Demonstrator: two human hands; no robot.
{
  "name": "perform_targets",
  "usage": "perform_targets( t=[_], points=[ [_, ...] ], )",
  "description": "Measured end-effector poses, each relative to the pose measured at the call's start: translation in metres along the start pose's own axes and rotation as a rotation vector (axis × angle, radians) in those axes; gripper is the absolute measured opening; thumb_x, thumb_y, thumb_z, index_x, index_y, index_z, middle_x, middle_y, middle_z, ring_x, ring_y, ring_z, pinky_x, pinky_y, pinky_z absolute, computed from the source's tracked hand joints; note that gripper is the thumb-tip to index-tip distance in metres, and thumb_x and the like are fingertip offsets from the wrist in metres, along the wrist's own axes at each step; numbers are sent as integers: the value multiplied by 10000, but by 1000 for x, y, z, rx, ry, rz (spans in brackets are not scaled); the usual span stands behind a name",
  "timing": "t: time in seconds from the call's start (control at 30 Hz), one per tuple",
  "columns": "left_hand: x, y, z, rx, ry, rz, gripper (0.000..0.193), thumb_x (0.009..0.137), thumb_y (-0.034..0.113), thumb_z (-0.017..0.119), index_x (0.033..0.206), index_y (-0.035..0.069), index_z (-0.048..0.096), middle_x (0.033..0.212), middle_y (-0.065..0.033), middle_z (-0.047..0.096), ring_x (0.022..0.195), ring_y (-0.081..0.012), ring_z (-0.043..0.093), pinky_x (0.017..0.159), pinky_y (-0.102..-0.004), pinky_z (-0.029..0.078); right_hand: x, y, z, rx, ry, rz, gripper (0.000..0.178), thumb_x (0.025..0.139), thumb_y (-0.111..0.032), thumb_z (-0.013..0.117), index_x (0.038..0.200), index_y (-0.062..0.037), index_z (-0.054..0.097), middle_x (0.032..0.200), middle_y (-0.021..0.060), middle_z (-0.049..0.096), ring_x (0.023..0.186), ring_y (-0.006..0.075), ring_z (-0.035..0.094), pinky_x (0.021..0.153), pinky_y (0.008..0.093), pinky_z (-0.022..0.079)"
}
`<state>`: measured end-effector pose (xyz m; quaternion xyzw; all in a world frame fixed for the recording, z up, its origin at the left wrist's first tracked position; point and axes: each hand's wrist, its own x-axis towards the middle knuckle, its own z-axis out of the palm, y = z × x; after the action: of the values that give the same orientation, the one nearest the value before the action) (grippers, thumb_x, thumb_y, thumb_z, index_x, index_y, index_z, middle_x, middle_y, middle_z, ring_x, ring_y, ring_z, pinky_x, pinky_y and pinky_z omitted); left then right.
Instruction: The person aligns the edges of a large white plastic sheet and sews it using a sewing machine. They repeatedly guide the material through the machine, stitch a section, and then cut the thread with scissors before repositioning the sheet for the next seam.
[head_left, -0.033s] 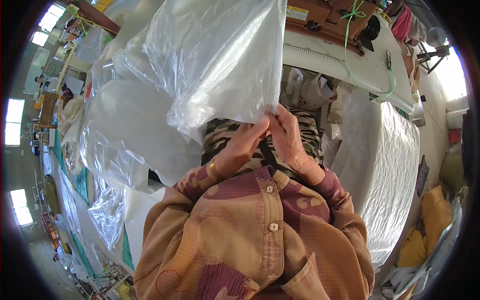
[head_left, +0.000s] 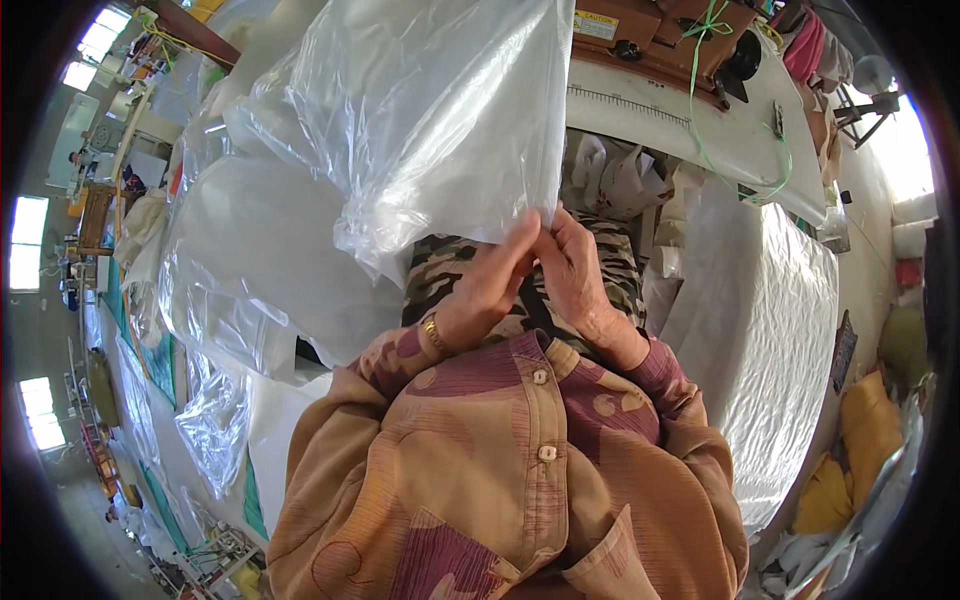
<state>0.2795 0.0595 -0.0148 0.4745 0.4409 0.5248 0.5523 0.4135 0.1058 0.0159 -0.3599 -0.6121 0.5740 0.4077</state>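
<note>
A large clear plastic sheet spreads from the work surface toward my lap, bunched into creases near its lower middle. At its near right corner my two hands meet. My right hand pinches the corner between thumb and fingers. Closed beside it, my left hand has its fingertips pressed to the same corner, touching the right fingertips. The exact fold of plastic between them is hidden by the fingers. Camouflage trousers show beneath the hands.
A reddish-brown machine stands on a pale tabletop with a ruler scale, at the far right. Green string hangs from it. White wrinkled sheeting is stacked on my right. More clear plastic lies at left.
My left hand has shifted slightly up and right, its fingertips now higher along the plastic corner beside the right hand's. The right hand and sheet look almost unchanged.
</note>
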Motion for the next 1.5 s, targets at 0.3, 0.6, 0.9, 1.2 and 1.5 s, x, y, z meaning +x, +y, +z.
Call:
perform_targets(
  t=[0.3, 0.6, 0.9, 1.2, 1.5],
  points=[
    [9, -12, -7, -1027, 102, -158, 506, 977, 416, 605, 1316, 49, 528, 1213, -86, 636, 1030, -217, 638, 916, -368, 522, -3, 0, -1, 105, -2, 100, 161, 1012, -103, 476, 1080, 41, 501, 778, 62, 596, 673, 104, 541, 624, 282, 465],
    [26, 5, 24, -779, 336, -273, 334, 932, 155, 700, 1225, 49, 580, 1104, -57, 654, 985, -179, 646, 878, -337, 537, -12, -2, 5, -141, 176, -81, 120, 987, -29, 508, 1093, 22, 482, 757, 143, 610, 638, 223, 595, 618, 332, 479],
    [20, -20, 18, -219, 306, 109, 281, 894, 39, 690, 1169, 28, 631, 1092, -50, 658, 1035, -166, 618, 881, -290, 489, -12, -3, -8, -734, 136, -484, 270, 836, 36, 630, 1069, -37, 517, 710, 88, 609, 716, 326, 633, 763, 408, 480],
    [8, -23, -5, -88, 179, 12, 261, 929, 29, 627, 1188, 47, 654, 1156, -44, 637, 982, -166, 628, 891, -310, 494, -13, -4, -11, -917, 43, -467, 268, 815, -22, 652, 1059, -37, 544, 702, 70, 606, 698, 275, 633, 908, 427, 448],
    [21, 8, 11, -621, 387, -330, 290, 932, 134, 681, 1196, 43, 604, 1078, -51, 649, 914, -163, 624, 771, -297, 502, -1, -25, -42, -585, -50, -17, 158, 915, -151, 641, 912, 7, 647, 714, 61, 635, 692, 163, 620, 711, 326, 491]
  ],
)
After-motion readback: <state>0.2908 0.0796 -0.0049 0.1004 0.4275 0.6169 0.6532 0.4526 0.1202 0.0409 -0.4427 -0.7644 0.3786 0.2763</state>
